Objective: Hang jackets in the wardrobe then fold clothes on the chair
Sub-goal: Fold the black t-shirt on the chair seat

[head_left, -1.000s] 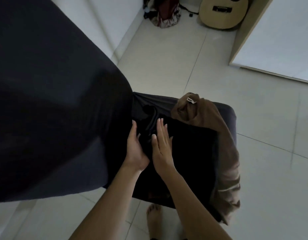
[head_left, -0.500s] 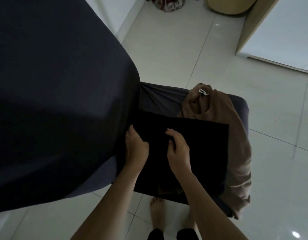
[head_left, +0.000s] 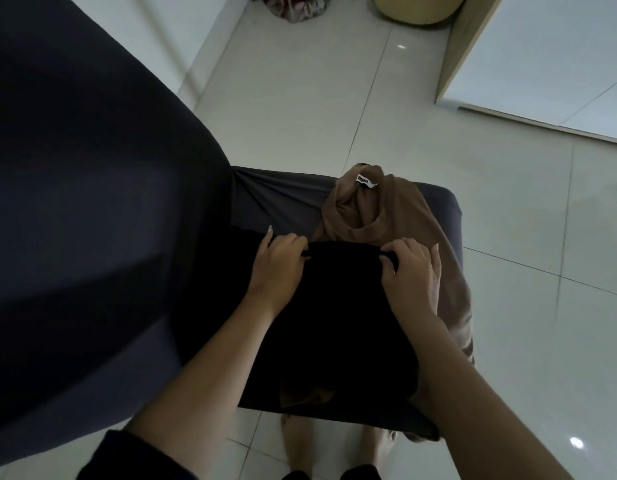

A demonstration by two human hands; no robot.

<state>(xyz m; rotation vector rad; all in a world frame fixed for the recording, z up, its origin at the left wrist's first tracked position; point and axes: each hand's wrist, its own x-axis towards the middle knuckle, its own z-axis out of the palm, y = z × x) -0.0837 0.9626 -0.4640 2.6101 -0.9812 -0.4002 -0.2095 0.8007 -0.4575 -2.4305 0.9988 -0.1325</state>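
Observation:
A black garment (head_left: 338,317) lies flat on the seat of the dark grey covered chair (head_left: 283,199). My left hand (head_left: 277,265) pinches its far edge at the left, fingers curled over the hem. My right hand (head_left: 412,271) grips the same edge at the right. A brown garment (head_left: 373,209) with a white neck label lies crumpled just beyond my hands and hangs over the seat's right side. The chair's tall back (head_left: 85,202) fills the left of the view.
Pale tiled floor (head_left: 335,109) surrounds the chair. A white wardrobe panel (head_left: 542,53) stands at the top right, a guitar body (head_left: 418,8) and a patterned bundle (head_left: 296,8) at the top edge. My bare feet (head_left: 300,441) stand under the seat's near edge.
Both hands moved apart and away from me, from the garment's left side to its far edge, where they now grip the hem. The black cloth now lies as a narrower rectangle.

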